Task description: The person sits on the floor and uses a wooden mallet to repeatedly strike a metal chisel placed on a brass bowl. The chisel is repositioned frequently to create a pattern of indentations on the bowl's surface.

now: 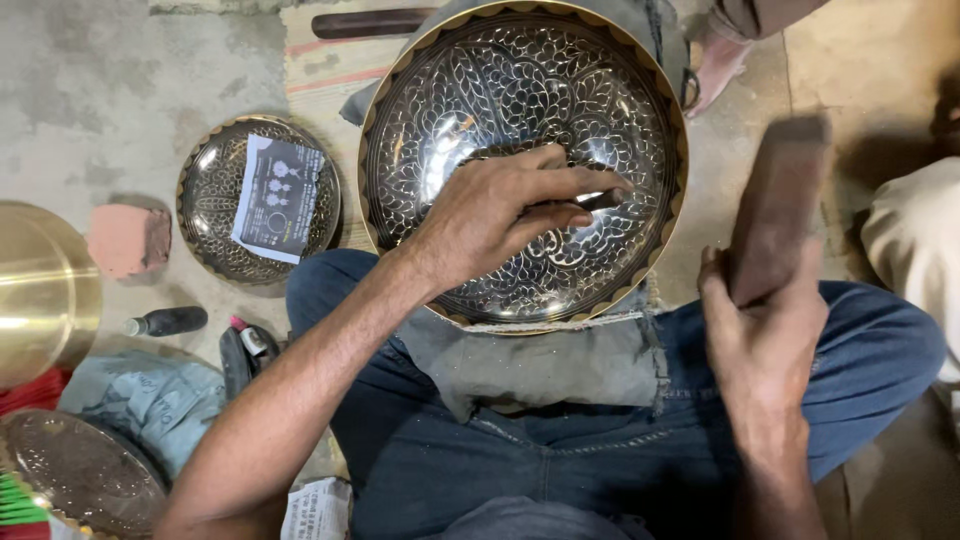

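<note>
While the bowl [523, 165] leans on a grey cloth [530, 365] across the lap, the left hand [490, 215] rests inside it, fingers [560, 190] clenched on a thin metal tool [600, 200] set against the engraved floor. Right of the bowl, the right hand [765, 330] grips a wooden block [778, 210], raised and blurred. Judging by its look, the bowl is stiff, heavy metal, slippery where polished; its plain rim seems the safest hold. Left of it lies a smaller bowl [215, 200].
</note>
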